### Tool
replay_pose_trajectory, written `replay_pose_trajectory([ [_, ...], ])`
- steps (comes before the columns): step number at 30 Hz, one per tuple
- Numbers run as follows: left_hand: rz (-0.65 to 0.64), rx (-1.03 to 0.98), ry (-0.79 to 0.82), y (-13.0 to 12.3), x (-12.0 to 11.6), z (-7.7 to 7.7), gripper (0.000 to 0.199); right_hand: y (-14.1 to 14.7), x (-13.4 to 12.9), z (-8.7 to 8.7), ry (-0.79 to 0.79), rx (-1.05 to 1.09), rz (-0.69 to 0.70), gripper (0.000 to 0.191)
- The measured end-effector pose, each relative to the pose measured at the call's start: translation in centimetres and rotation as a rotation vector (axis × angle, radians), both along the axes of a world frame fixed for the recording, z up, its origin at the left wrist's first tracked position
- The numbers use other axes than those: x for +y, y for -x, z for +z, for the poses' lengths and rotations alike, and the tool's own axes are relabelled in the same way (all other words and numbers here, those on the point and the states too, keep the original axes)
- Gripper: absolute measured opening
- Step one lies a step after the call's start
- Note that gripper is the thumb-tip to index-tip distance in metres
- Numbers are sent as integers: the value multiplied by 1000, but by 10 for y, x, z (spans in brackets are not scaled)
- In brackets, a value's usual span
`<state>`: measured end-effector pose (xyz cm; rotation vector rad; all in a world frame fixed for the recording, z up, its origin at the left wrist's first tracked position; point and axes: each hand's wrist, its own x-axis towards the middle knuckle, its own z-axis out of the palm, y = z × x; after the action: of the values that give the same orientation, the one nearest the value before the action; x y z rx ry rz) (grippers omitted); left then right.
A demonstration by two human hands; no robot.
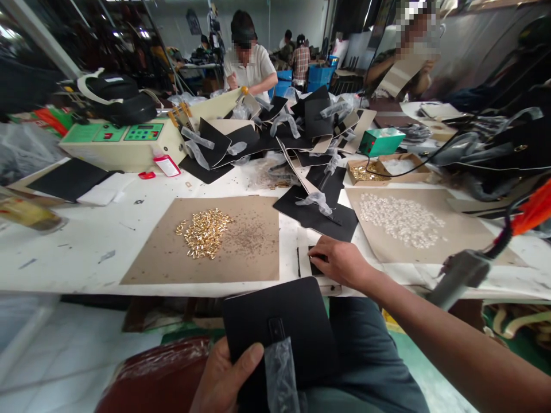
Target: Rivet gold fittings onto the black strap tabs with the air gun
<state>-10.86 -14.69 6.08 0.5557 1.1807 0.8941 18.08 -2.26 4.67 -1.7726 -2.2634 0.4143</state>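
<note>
My left hand (232,373) grips the left edge of a black panel (275,327), thumb on top, held below the table's front edge. A strip of clear plastic (280,376) hangs from a dark fitting on the panel. My right hand (338,261) rests at the table's front edge with fingertips pinched together over a small black pad (317,265); whatever is between them is too small to make out. Gold-coloured metal pieces (209,232) are heaped on a brown sheet (159,252) to the left. Small clear pieces (402,221) lie on another brown sheet (379,252) to the right.
Black panels with plastic-wrapped straps (307,123) are piled at the table's middle back. A beige machine (124,146) and red-and-white bottle (166,164) are back left. A green box (381,141) sits behind small cardboard trays (365,172). A grey tool (462,275) is at right. People work beyond.
</note>
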Motion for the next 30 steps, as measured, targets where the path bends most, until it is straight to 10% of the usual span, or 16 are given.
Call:
replay_pose_trajectory([
  [25, 32, 64, -62, -4, 4, 15, 46, -5, -3, -7, 66, 47, -124, 19],
  [30, 70, 143, -140, -7, 9, 15, 49, -13, -20, 0, -86, 396, -155, 25],
])
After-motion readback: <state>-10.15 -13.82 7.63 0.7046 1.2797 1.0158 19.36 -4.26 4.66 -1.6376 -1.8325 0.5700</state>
